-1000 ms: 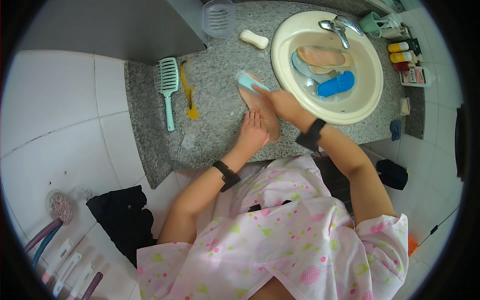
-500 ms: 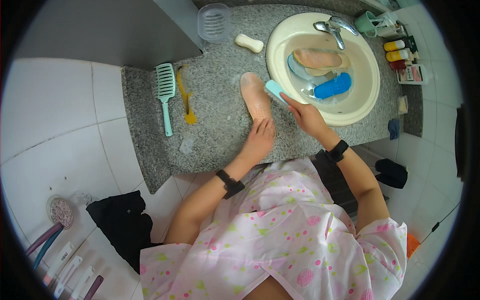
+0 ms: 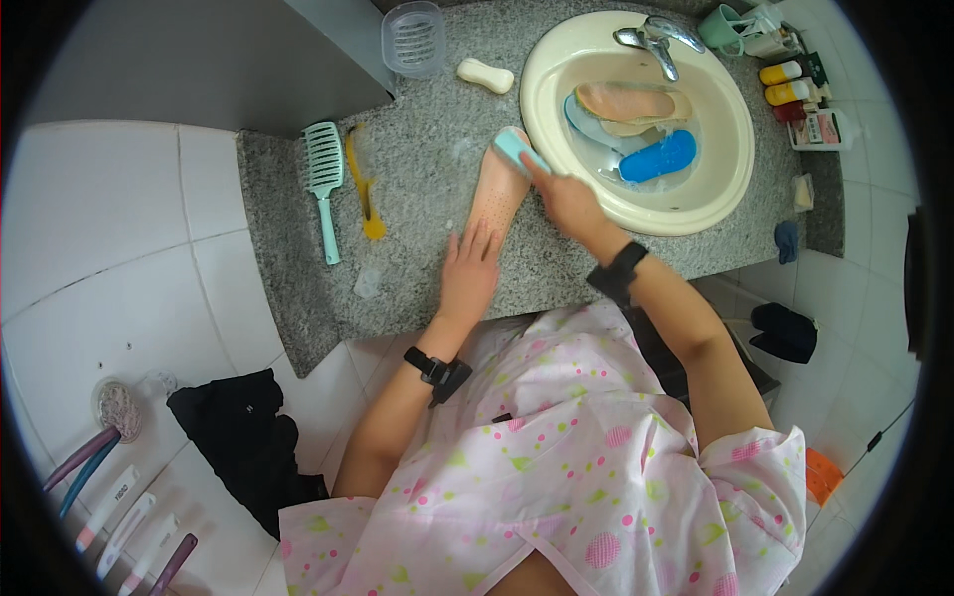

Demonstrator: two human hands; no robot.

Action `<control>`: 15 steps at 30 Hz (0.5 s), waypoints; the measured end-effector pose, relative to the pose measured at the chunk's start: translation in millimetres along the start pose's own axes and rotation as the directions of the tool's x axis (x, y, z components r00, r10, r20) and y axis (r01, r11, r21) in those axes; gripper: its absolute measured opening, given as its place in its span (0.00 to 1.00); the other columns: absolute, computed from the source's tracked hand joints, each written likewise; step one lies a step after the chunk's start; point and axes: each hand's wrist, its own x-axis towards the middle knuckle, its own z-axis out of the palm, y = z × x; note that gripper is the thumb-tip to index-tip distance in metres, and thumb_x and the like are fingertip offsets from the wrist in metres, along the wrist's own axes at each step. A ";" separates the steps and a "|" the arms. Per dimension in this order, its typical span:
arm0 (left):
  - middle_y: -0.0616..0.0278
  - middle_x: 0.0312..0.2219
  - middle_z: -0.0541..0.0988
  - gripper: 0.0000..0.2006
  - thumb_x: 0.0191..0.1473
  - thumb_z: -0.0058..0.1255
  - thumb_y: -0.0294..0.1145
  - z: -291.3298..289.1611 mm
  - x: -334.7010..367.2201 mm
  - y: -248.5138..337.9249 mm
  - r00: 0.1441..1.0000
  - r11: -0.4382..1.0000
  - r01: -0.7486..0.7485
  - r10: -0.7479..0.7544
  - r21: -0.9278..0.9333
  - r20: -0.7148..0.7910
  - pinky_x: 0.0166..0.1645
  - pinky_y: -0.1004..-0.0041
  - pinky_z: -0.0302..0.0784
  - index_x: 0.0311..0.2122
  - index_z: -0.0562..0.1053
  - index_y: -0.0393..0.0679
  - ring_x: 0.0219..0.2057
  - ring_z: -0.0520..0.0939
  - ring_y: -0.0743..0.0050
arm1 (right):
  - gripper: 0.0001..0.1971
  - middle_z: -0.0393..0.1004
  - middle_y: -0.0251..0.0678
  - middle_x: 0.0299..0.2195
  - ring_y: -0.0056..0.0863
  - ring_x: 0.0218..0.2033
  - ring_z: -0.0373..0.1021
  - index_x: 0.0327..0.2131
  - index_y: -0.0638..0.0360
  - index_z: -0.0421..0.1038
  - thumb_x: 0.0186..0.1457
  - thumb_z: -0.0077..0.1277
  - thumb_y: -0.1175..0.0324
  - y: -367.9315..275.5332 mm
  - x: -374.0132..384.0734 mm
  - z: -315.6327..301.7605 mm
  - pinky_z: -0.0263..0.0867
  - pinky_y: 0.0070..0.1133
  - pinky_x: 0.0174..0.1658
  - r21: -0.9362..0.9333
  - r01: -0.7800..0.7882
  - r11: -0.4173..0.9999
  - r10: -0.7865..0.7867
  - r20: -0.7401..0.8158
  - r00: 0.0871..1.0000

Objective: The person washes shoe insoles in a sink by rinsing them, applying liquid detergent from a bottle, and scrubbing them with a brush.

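Insoles: one (image 3: 494, 194) on the desk (image 3: 417, 199), centre; two in the sink (image 3: 636, 214).
Left hand (image 3: 467, 273): spread flat, pressing the insole's heel.
Right hand (image 3: 566, 199): gripping one brush (image 3: 517, 149).

Three insoles in the sink (image 3: 696, 214) — pink (image 3: 621, 101), pale blue (image 3: 586, 124), bright blue (image 3: 656, 157), one pink insole (image 3: 494, 194) beside the sink, one soap bar (image 3: 485, 75), two combs — green (image 3: 324, 179), yellow (image 3: 364, 189).

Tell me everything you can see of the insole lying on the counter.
The insole is peach-pink, flat and elongated, with small dots on its upper face. It lies on the grey speckled counter left of the sink. The left hand presses its near end; the right hand holds a light-blue brush on its far end.
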 end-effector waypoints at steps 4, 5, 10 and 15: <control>0.50 0.57 0.66 0.24 0.50 0.49 0.26 11.3 1.0 -7.6 0.999 0.997 -0.002 0.004 0.074 -0.032 0.64 0.55 0.54 0.54 0.66 0.39 0.60 0.64 0.55 | 0.31 0.72 0.43 0.18 0.42 0.20 0.72 0.60 0.50 0.55 0.50 0.43 0.74 -38.9 -51.3 16.0 0.67 0.36 0.22 0.084 0.165 0.983 -0.178 0.186 0.966; 0.50 0.57 0.66 0.24 0.50 0.49 0.26 14.2 1.4 -7.4 0.999 0.997 0.000 0.002 0.073 -0.034 0.64 0.55 0.54 0.54 0.66 0.39 0.60 0.64 0.55 | 0.30 0.72 0.43 0.18 0.41 0.19 0.72 0.60 0.51 0.56 0.50 0.43 0.74 -27.1 -42.4 15.1 0.67 0.36 0.21 -0.004 0.209 0.978 -0.205 0.177 0.963; 0.51 0.56 0.67 0.24 0.50 0.43 0.20 -1.3 1.9 -5.4 0.995 0.998 -0.059 0.059 0.003 -0.086 0.63 0.57 0.57 0.55 0.67 0.40 0.60 0.65 0.53 | 0.30 0.72 0.44 0.17 0.43 0.19 0.71 0.60 0.50 0.55 0.51 0.43 0.74 -13.3 -15.3 19.3 0.66 0.37 0.21 -0.030 0.024 0.999 -0.022 0.039 0.999; 0.51 0.57 0.66 0.24 0.50 0.42 0.19 2.8 -6.4 -8.8 0.999 1.000 -0.007 0.007 -0.024 -0.035 0.62 0.57 0.59 0.55 0.67 0.41 0.61 0.64 0.55 | 0.33 0.72 0.45 0.18 0.45 0.19 0.71 0.62 0.47 0.53 0.51 0.43 0.74 -29.8 -33.1 14.4 0.66 0.38 0.22 0.041 0.156 0.987 -0.161 0.142 0.977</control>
